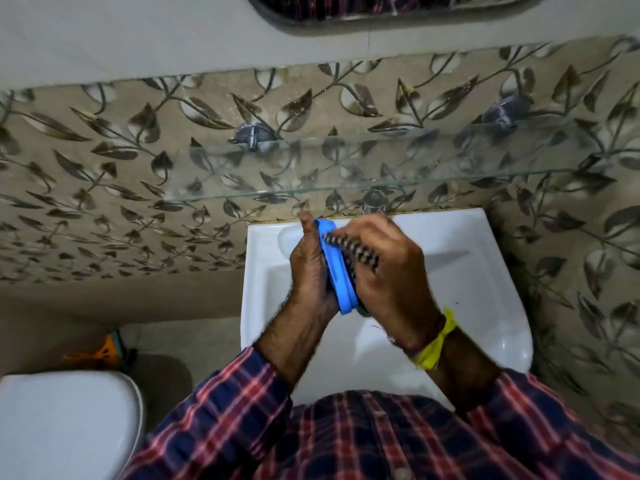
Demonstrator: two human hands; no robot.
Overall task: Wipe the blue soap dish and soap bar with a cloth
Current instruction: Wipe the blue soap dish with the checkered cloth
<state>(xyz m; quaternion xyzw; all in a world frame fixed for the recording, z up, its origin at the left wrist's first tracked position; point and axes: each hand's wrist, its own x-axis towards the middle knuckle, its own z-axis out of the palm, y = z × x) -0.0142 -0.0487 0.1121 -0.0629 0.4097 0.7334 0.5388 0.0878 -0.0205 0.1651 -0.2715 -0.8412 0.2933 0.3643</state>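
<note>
The blue soap dish (337,271) stands on its edge above the white basin, clasped from the left by my left hand (310,271), thumb up along its top end. My right hand (388,271) presses a dark checked cloth (349,249) against the dish's right face. Only the dish's rim and a strip of the cloth show between the two hands. No soap bar is visible.
The white washbasin (467,289) lies below the hands, its tap (374,202) at the wall behind them. A glass shelf (346,168) juts from the leaf-patterned tiles above. A white toilet lid (65,424) is at lower left, with an orange object (104,351) on the floor.
</note>
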